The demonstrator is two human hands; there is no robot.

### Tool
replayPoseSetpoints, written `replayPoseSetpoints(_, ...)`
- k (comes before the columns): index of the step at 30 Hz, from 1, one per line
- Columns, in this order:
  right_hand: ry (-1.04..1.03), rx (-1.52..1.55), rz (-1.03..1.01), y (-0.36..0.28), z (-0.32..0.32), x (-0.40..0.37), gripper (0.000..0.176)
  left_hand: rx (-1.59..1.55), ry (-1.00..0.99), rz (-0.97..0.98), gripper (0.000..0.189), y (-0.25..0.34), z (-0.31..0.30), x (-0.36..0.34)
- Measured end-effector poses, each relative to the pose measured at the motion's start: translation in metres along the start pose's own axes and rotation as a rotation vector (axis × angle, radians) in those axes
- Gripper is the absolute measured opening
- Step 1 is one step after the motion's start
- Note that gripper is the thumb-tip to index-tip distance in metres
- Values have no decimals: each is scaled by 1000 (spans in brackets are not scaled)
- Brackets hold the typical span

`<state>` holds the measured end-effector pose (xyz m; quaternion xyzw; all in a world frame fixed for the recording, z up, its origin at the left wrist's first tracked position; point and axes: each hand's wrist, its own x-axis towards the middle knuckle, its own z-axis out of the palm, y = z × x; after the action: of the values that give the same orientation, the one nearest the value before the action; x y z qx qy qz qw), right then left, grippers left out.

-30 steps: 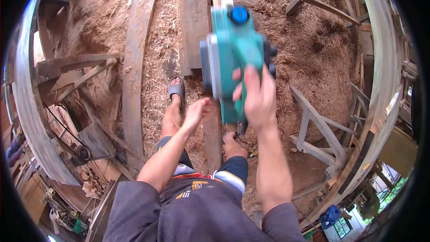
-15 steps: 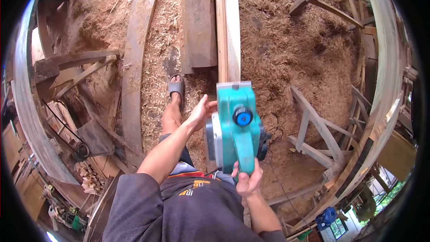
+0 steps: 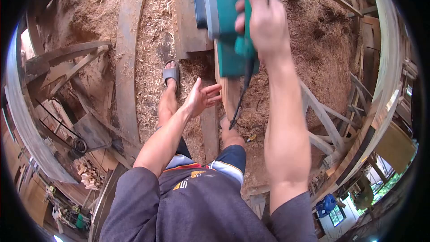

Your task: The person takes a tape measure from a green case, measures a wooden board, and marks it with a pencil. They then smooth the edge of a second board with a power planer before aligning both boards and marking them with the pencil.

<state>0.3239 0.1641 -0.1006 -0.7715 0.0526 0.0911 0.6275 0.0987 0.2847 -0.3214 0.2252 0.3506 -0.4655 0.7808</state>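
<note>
My right hand (image 3: 268,24) is wrapped round the rear handle of a teal electric hand planer (image 3: 226,13), which lies over a long, narrow wooden beam (image 3: 226,93). A black power cord (image 3: 244,92) trails from the planer's back and hangs across the near end of the beam. To the left of that end, my left hand (image 3: 200,99) is held out with its fingers stretched, the fingertips right at the beam's side. The planer hides the beam's farther part.
A thick dark timber (image 3: 190,27) lies just left of the beam. Farther left runs a long curved plank (image 3: 127,62) over shavings. Wooden trestles stand on the left (image 3: 74,69) and right (image 3: 324,116). My sandalled foot (image 3: 171,74) is on the shavings.
My right hand has pushed the planer forward along the beam, away from my body, uncovering the beam's near end. My left hand stays beside the beam, fingers now more spread.
</note>
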Motion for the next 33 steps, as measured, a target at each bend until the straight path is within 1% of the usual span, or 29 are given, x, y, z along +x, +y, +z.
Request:
replayPoseSetpoints(1, -3, 31, 9, -1, -3, -31, 45, -17, -11, -16, 85, -1, -5, 3)
replayPoseSetpoints(3, 27, 140, 98, 14, -7, -99, 35, -48, -34, -44, 90, -3, -15, 9)
replayPoseSetpoints(4, -4, 124, 109, 26, -15, -137, 29, 35, 104, 42, 92, 7, 14, -10)
replayPoseSetpoints(7, 2, 96, 171, 49, -29, -251, 38, -59, 79, 0, 94, 13, 20, -15)
replayPoseSetpoints(8, -34, 36, 188, 54, -36, -284, 38, -111, 77, -98, 95, 12, 10, -7)
replayPoseSetpoints(9, -58, -83, 191, 68, -42, -322, 66, -26, 22, -60, 96, 6, 0, 1)
replayPoseSetpoints(10, -73, -67, 229, 68, -46, -344, 67, -38, -33, -52, 96, 3, -8, 5)
replayPoseSetpoints(11, -75, -99, 211, 77, -52, -362, 59, -54, -89, -46, 97, 0, -12, 8)
replayPoseSetpoints(13, -51, -98, 222, 78, -53, -364, 63, -78, -96, -58, 98, -4, -14, 9)
replayPoseSetpoints(15, -45, -92, 214, 71, -48, -339, 64, -88, -80, -59, 98, -3, -10, 7)
replayPoseSetpoints(16, -43, -87, 208, 65, -44, -321, 64, -46, -89, -29, 99, -2, -7, 6)
replayPoseSetpoints(17, -43, -78, 210, 58, -40, -299, 63, 12, -73, -5, 95, -2, -7, 4)
replayPoseSetpoints(19, -38, -63, 214, 42, -31, -242, 59, -122, 160, -79, 91, 22, 37, -25)
replayPoseSetpoints(21, 3, 42, 127, 29, -19, -171, 33, -67, 98, -19, 95, 10, 19, -12)
replayPoseSetpoints(22, 14, 49, 115, 20, -13, -131, 31, -41, 69, 12, 96, 3, 11, -6)
replayPoseSetpoints(23, 27, 55, 103, 10, -7, -89, 28, -42, 1, -66, 99, -1, -1, 0)
replayPoseSetpoints(24, 22, 46, 40, 2, 0, -45, 26, -12, -96, -41, 103, -2, -2, 1)
replayPoseSetpoints(25, 46, 100, 70, -15, 10, 1, 31, 1, -94, -37, 104, 3, -1, 2)
replayPoseSetpoints(26, 33, 52, 43, -26, 15, 46, 37, 11, -89, -40, 104, 5, 0, 1)
replayPoseSetpoints(27, 53, -51, -35, -36, 22, 87, 45, 16, -83, -52, 104, 2, 0, -1)
replayPoseSetpoints(28, 60, -108, -76, -39, 24, 128, 45, -5, -97, -66, 102, 0, -5, 2)
replayPoseSetpoints(29, 0, 94, -63, -45, 27, 162, 42, 17, -105, -55, 103, -1, -6, 3)
replayPoseSetpoints(30, -3, 77, -48, -53, 30, 187, 41, 39, -110, -43, 103, 1, -7, 4)
replayPoseSetpoints(31, -2, 62, -30, -58, 32, 198, 40, 64, -112, -35, 104, 1, -9, 4)
replayPoseSetpoints(33, 0, 16, -44, -61, 28, 183, 39, 30, -143, -56, 108, 3, -16, 9)
